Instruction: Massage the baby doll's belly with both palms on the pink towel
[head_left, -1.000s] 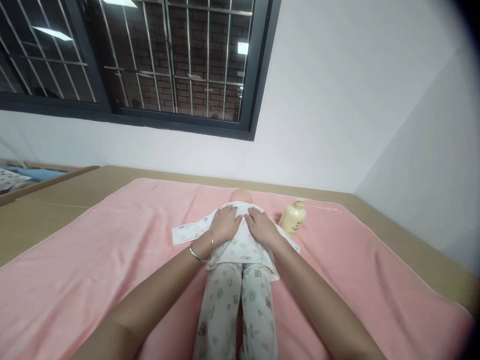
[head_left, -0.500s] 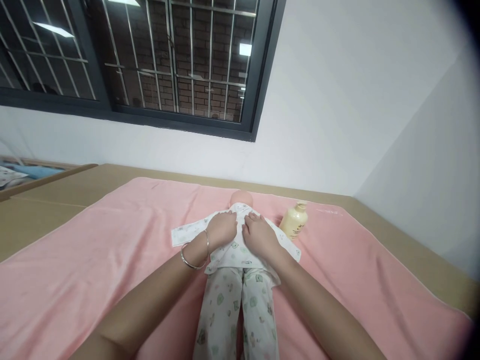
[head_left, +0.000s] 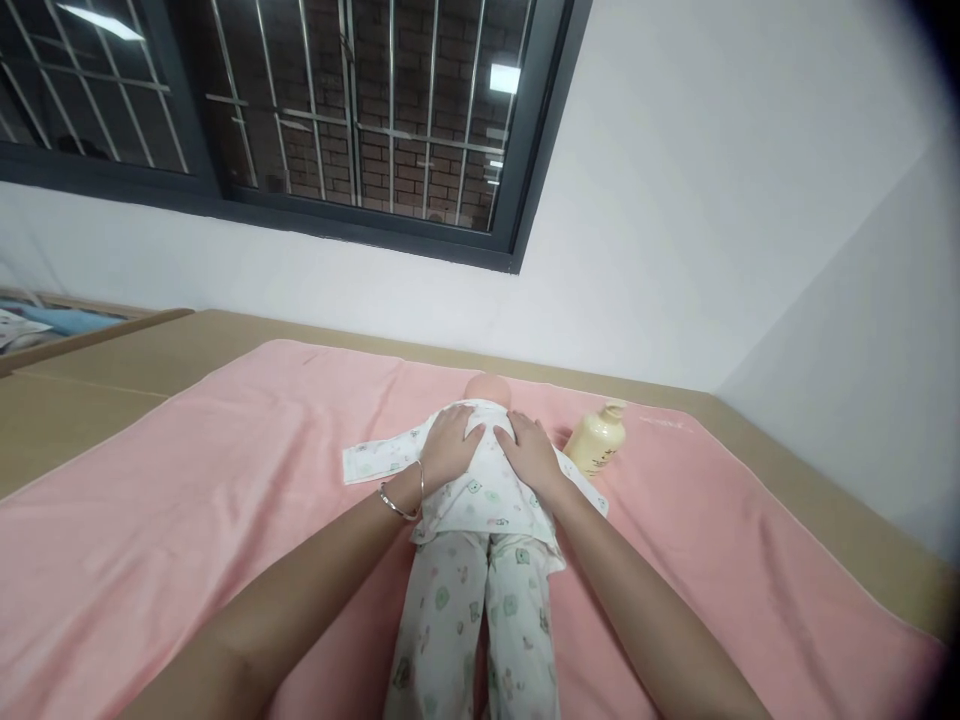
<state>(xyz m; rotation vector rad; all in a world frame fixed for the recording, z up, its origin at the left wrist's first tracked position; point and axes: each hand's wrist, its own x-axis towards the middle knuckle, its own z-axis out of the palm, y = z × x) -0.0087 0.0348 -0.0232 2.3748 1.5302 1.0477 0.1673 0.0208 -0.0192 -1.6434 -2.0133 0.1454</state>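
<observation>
A baby doll [head_left: 488,388] lies stretched out, its head at the far end, dressed in a white printed top [head_left: 480,505] and matching trousers [head_left: 446,600]. My left hand [head_left: 451,445], with a silver bangle at the wrist, rests flat on the left side of the doll's chest, fingers extended. On the right side of the chest lies my right hand [head_left: 529,452], also flat with fingers spread. Both thumbs point inward, a gap of printed cloth between them. The doll's face cannot be made out.
A cream pump bottle [head_left: 598,440] stands just right of the doll. Under everything spreads a pink blanket [head_left: 225,480] on a tan surface [head_left: 97,385]. Behind are a white wall and a barred window [head_left: 390,120]. Blue cloth [head_left: 79,320] shows at far left.
My fingers have straightened from a curled position, and both hands now lie flat and farther out on the doll's chest. The view has shifted slightly.
</observation>
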